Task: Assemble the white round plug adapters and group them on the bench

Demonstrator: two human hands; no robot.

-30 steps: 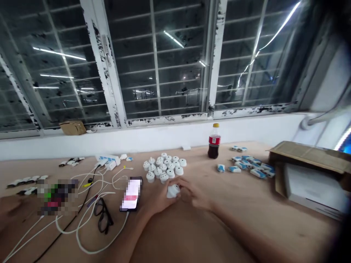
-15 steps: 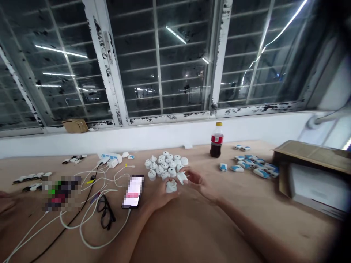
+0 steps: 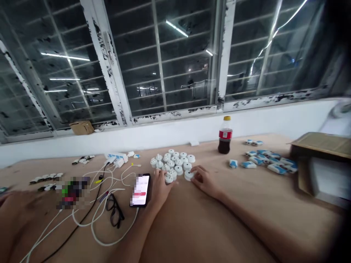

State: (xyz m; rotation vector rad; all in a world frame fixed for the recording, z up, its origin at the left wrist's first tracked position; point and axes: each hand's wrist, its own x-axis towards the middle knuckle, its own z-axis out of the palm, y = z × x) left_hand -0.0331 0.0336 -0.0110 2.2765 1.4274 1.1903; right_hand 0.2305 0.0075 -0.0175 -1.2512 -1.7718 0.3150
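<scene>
Several round white pieces stand grouped on the tabletop. At the near left of the group, my left hand has its fingers closed round a white piece with a knobbed top. My right hand is at the near right of the group, its thumb and fingers on a round white piece that rests on the table. Both hands are low, close to the surface, a short gap apart.
A phone, glasses and white cables lie left. A power strip is behind them. A bottle, blue-and-white pieces and a cardboard box stand right. Another person's hand is at far left.
Both hands have moved to the near edge of the group and lower, the right one now at a round piece. The view has shifted slightly. The other person's hand reaches further in.
</scene>
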